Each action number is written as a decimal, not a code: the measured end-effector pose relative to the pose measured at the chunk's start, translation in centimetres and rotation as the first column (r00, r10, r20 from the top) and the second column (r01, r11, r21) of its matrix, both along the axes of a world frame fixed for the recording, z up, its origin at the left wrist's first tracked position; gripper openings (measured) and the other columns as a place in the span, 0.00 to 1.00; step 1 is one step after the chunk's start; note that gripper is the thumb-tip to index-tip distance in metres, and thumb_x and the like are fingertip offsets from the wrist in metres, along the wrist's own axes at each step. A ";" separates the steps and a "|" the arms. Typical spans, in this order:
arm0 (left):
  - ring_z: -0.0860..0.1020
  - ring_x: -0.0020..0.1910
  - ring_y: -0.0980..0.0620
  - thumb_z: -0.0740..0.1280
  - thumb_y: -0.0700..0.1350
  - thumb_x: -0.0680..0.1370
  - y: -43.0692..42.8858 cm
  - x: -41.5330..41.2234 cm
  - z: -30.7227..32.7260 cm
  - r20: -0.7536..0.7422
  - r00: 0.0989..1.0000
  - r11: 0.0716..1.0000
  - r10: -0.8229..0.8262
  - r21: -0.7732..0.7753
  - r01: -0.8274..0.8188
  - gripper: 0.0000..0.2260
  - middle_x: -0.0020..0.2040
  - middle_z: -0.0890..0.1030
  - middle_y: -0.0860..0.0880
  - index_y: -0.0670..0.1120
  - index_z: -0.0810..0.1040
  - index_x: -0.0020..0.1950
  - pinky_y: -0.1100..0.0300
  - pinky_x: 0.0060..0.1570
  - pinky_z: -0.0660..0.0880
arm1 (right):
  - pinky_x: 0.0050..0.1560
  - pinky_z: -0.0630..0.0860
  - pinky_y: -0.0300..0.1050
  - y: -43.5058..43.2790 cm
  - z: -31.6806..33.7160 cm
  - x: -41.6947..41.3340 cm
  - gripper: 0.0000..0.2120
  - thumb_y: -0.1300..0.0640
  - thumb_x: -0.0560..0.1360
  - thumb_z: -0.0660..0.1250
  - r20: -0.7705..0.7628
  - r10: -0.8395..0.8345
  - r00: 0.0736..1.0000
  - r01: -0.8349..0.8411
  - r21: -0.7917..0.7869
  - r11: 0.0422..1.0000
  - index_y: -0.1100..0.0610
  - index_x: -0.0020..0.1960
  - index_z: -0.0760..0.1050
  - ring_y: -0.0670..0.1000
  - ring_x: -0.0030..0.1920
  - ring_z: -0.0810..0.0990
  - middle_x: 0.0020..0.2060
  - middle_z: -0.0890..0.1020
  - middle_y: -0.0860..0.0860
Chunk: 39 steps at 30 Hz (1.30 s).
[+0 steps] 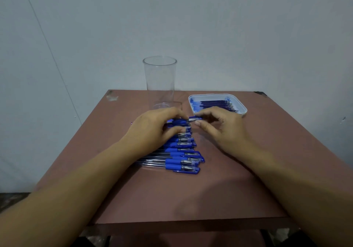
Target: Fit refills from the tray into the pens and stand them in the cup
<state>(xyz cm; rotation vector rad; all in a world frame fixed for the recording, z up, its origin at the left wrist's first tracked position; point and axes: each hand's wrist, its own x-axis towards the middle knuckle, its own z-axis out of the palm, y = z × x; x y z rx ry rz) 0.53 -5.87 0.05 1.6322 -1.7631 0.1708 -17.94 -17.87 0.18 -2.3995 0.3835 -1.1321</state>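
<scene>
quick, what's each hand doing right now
Left hand: grips the farthest blue pen.
Right hand: pinches the same pen's capped end.

Pens [177, 151] fill the middle of the table [191, 195]. Cup [160, 82] stands at 12 o'clock, tray [217, 103] at 1, with a narrow gap between. Left hand [152, 130] and right hand [219, 128], gripping one pen [183, 121], block that gap's near side. Bare tabletop lies at 3, 6 and 9.
</scene>
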 end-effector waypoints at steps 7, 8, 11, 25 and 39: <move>0.75 0.44 0.64 0.63 0.57 0.77 0.2 0.5 -0.3 0.034 0.999 0.999 -0.007 -0.042 0.009 0.12 0.49 0.82 0.59 0.58 0.79 0.57 0.63 0.41 0.74 | 0.46 0.71 0.26 0.6 -0.1 0.0 0.07 0.58 0.75 0.71 0.012 -0.010 1.000 0.011 -0.052 0.999 0.50 0.52 0.80 0.36 0.43 0.78 0.41 0.79 0.36; 0.74 0.44 0.64 0.61 0.57 0.77 0.3 0.4 -0.3 0.042 0.999 0.999 -0.002 -0.042 0.004 0.12 0.49 0.82 0.59 0.58 0.78 0.57 0.63 0.41 0.74 | 0.46 0.70 0.26 0.6 -0.1 -0.1 0.06 0.57 0.75 0.71 0.006 -0.018 1.000 0.018 -0.075 0.997 0.52 0.52 0.81 0.35 0.43 0.78 0.41 0.78 0.35; 0.75 0.44 0.62 0.60 0.56 0.78 0.7 0.0 -0.3 0.034 0.999 1.000 0.013 -0.018 -0.012 0.12 0.49 0.82 0.58 0.59 0.78 0.58 0.58 0.41 0.76 | 0.46 0.70 0.25 0.7 -0.1 -0.1 0.08 0.55 0.76 0.68 0.005 -0.042 0.999 0.043 -0.132 0.990 0.57 0.51 0.82 0.32 0.44 0.77 0.41 0.79 0.39; 0.79 0.34 0.46 0.63 0.52 0.80 0.7 -1.0 0.1 -0.177 0.983 0.984 -0.049 0.160 0.078 0.12 0.46 0.81 0.66 0.65 0.77 0.61 0.52 0.38 0.77 | 0.42 0.67 0.24 1.0 0.3 -0.9 0.05 0.59 0.76 0.67 -0.031 -0.058 0.998 0.052 -0.165 0.985 0.60 0.47 0.80 0.39 0.41 0.76 0.38 0.78 0.44; 0.82 0.43 0.57 0.66 0.60 0.73 1.2 1.4 -0.1 -0.026 0.995 0.994 0.096 0.050 -0.095 0.15 0.47 0.85 0.58 0.59 0.83 0.56 0.54 0.43 0.79 | 0.41 0.70 0.27 -1.8 0.6 -3.4 0.04 0.58 0.74 0.72 -0.337 -0.066 0.939 0.089 0.055 0.994 0.51 0.47 0.80 0.42 0.42 0.77 0.38 0.81 0.44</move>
